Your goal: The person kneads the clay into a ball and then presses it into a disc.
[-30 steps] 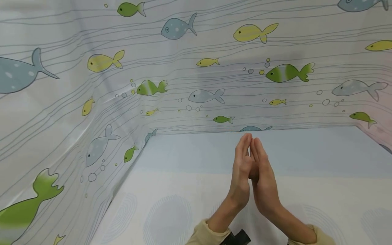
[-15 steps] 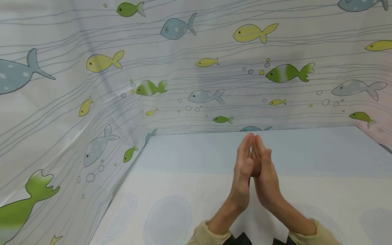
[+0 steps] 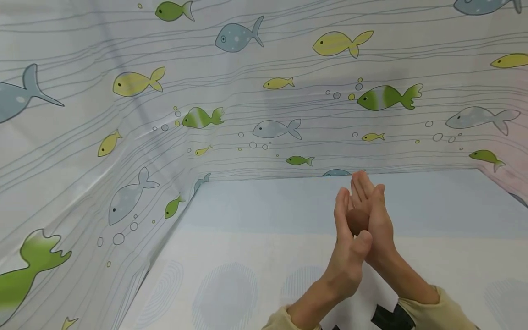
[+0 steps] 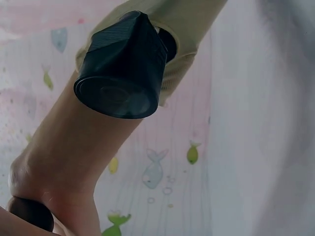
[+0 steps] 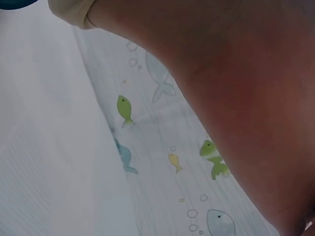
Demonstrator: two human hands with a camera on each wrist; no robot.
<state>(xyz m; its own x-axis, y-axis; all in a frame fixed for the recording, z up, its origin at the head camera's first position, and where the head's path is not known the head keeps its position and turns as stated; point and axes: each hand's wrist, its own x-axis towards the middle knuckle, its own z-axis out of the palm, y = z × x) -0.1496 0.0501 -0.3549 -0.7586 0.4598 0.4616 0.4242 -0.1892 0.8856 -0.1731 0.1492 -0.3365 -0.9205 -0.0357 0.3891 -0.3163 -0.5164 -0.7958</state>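
Note:
My two hands are raised above the table, palm against palm, fingers straight and pointing away from me. A small brown ball is pressed between the palms. My left hand sits lower and nearer, with its thumb across the front. My right hand reaches farther forward. The left wrist view shows the brown ball at the bottom left, against my right forearm, which carries a black wrist camera. A blurred forearm fills much of the right wrist view.
A pale cloth with faint blue circles covers the table. A fish-print curtain walls it in at the back and on the left, with a corner at the back left. Both my sleeves are beige.
The palms have slid against each other: my right hand went forward and my left hand drew back. Both hands shifted a little right, and the brown ball now shows between them.

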